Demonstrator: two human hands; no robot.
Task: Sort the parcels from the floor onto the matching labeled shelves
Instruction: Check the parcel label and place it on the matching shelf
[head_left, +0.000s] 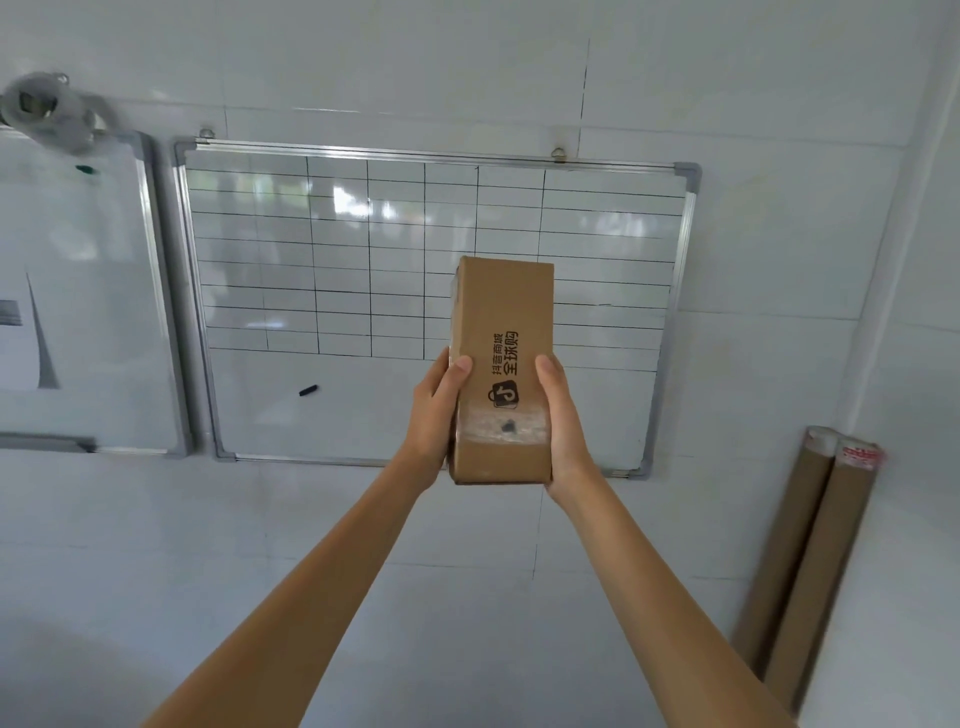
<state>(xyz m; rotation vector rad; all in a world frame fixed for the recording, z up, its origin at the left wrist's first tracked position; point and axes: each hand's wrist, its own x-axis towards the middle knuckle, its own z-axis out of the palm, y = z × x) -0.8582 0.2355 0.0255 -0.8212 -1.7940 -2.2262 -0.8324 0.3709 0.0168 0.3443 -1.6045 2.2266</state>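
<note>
Whiteboard (332, 291) fills the wall from 9 to 1 o'clock; no shelves or labels in view. Box (503, 332) is raised on end at centre, printed face toward the camera, probably for reading. Left hand (435, 410) and right hand (562, 415) clamp its lower sides, each grip closed, thumbs in front.

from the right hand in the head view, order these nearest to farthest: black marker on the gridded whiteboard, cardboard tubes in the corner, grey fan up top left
From the right hand:
1. Black marker, left, low on the gridded whiteboard.
2. Cardboard tubes, lower right corner.
3. Grey fan, far upper left.
</note>
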